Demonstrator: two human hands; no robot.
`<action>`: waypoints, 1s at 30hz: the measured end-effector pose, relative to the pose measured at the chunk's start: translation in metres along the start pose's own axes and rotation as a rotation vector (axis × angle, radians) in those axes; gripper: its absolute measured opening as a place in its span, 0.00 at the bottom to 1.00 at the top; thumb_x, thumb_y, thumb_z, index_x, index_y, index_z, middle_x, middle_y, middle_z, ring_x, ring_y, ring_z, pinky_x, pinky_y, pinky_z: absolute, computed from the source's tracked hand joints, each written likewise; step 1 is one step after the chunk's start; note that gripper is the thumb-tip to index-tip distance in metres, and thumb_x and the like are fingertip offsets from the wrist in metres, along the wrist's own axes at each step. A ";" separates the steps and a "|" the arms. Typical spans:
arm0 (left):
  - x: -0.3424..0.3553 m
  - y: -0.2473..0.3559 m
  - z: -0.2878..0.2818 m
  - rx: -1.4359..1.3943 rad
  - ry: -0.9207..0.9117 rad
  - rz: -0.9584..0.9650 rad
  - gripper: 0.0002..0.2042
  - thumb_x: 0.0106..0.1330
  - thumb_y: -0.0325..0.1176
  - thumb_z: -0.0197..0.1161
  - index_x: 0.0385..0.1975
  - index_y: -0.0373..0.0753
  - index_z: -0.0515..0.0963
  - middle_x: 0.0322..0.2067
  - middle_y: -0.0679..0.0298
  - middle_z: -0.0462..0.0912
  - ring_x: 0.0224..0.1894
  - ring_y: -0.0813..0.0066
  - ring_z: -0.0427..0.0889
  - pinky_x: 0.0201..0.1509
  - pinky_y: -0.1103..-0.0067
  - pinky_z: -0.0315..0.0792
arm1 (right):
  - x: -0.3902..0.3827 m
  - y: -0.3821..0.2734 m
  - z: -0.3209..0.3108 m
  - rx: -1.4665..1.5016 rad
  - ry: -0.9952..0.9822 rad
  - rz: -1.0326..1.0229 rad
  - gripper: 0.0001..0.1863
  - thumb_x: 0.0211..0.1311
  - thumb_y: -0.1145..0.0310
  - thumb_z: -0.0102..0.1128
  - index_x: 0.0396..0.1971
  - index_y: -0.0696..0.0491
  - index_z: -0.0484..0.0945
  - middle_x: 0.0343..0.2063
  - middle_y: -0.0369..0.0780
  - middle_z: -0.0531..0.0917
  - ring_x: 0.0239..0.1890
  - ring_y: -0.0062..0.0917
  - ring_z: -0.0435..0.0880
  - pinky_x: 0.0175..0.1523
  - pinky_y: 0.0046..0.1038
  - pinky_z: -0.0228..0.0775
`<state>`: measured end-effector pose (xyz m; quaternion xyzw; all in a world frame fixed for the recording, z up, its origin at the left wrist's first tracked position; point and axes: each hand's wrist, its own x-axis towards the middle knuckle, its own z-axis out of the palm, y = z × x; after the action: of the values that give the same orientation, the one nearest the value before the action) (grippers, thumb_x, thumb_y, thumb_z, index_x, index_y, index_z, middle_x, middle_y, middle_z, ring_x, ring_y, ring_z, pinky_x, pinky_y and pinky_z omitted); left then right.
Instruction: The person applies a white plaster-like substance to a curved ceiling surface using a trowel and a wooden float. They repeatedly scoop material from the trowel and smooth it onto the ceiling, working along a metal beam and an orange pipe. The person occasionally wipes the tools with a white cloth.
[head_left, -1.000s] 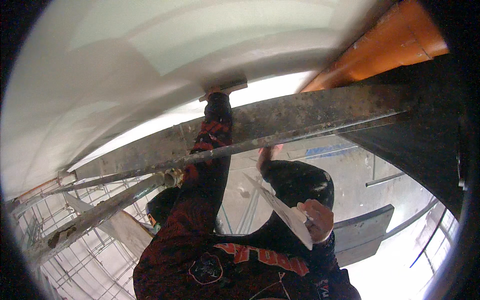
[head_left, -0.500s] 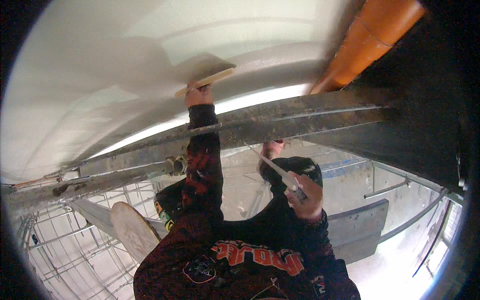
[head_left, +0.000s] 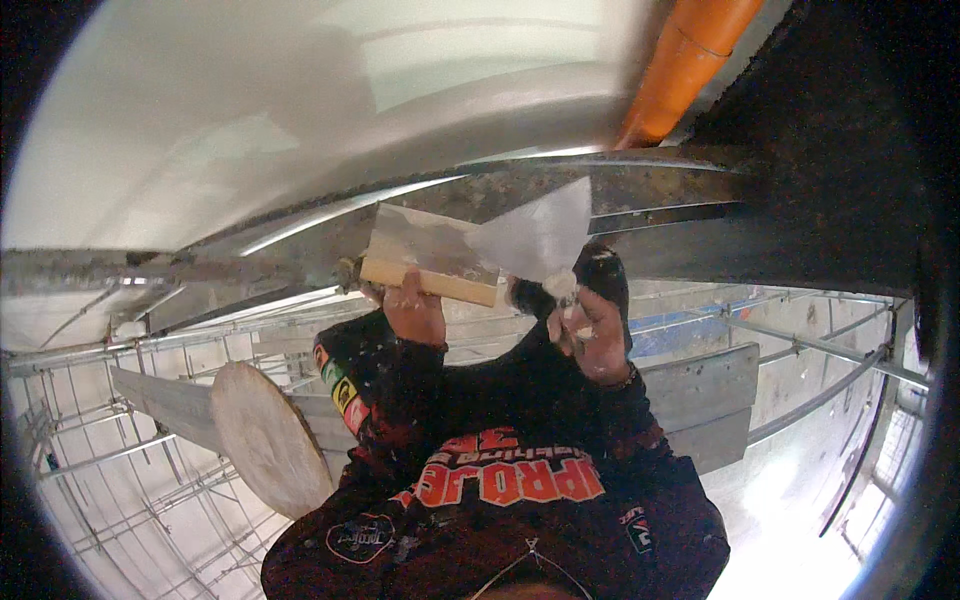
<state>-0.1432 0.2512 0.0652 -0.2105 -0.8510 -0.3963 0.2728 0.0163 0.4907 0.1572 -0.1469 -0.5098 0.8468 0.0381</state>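
Pulled back from the wall point(head_left: 200, 130), the left hand point(head_left: 413, 312) has brought its trowel point(head_left: 425, 240) in to overlap the scraper point(head_left: 545, 232), which the right hand point(head_left: 598, 340) has turned from edge-on to broad face.

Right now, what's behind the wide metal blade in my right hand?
A weathered grey beam shows on both sides of the blade. The blade covers whatever lies directly behind it, so that can't be seen.

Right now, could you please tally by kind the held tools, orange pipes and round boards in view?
Trowel in left hand: 1
Scraper in right hand: 1
Orange pipe: 1
Round board: 1
Total: 4
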 end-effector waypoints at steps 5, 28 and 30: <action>0.015 0.061 -0.071 -0.636 0.330 -0.190 0.14 0.57 0.28 0.63 0.40 0.32 0.70 0.32 0.60 0.77 0.31 0.69 0.76 0.32 0.72 0.72 | -0.050 0.024 0.042 0.219 -0.103 0.164 0.26 0.61 0.51 0.46 0.48 0.59 0.71 0.17 0.35 0.75 0.14 0.18 0.68 0.18 0.17 0.56; 0.010 0.040 -0.140 -1.439 -0.341 -1.255 0.17 0.63 0.34 0.45 0.45 0.29 0.69 0.36 0.55 0.77 0.38 0.64 0.79 0.44 0.73 0.74 | -0.008 0.006 0.043 -1.626 -0.086 -0.593 0.29 0.49 0.72 0.55 0.55 0.43 0.67 0.25 0.41 0.73 0.26 0.38 0.76 0.31 0.37 0.71; 0.013 0.030 -0.124 -1.502 -0.337 -1.319 0.17 0.62 0.35 0.45 0.47 0.30 0.69 0.38 0.55 0.77 0.41 0.63 0.78 0.47 0.72 0.73 | 0.011 0.019 0.019 -1.850 0.047 -0.473 0.28 0.50 0.72 0.54 0.55 0.42 0.67 0.24 0.41 0.72 0.24 0.37 0.76 0.28 0.35 0.72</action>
<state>-0.0985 0.1729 0.1570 0.1311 -0.3556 -0.8658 -0.3268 0.0018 0.4679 0.1465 -0.0289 -0.9929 0.0751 0.0874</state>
